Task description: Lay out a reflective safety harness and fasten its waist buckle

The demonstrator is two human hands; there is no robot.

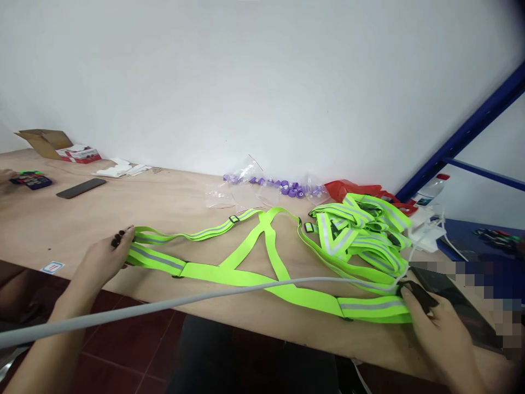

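Note:
A neon-yellow reflective harness with grey stripes lies spread over the front of the table. My left hand is closed on its left end, where the waist band and a shoulder strap come together. At the other end, my right hand grips the band; a dark piece shows between thumb and fingers. The straps cross in the middle, above a triangle of webbing. Just behind the right part lies a heap of similar reflective straps. A white cable passes in front of the harness.
Purple rolls and clear plastic bags lie near the wall, beside a red bag. A bottle stands at right. Leftward are a dark phone-like slab, a cardboard box and another person's hand.

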